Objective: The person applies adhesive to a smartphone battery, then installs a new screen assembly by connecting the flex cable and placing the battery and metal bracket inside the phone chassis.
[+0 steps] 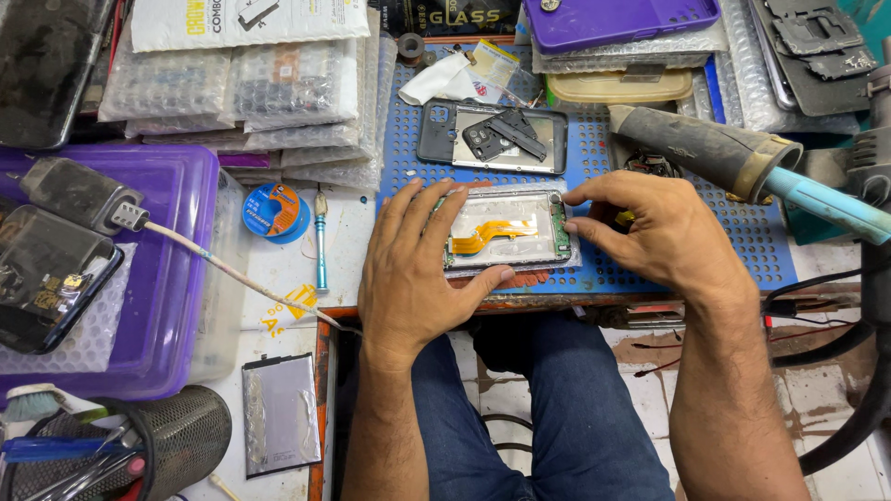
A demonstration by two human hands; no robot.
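Both hands (422,269) (650,227) steady opened phone (509,232) — fingertips seemingly pinching its edge.

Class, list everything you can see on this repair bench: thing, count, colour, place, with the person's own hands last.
opened phone: one, silver with an orange flex cable, on the blue mat between the hands
back cover: one, grey, just behind the phone
blue mat: one, perforated, centre of the bench
hot-air tool: one, grey with a blue handle, right
solder spool: one, blue, left of the mat
screwdriver: one, teal, beside the spool
purple box: one, left
battery: one, silver, lower left
left hand: flat on the phone's left end
right hand: fingertips at the phone's right end
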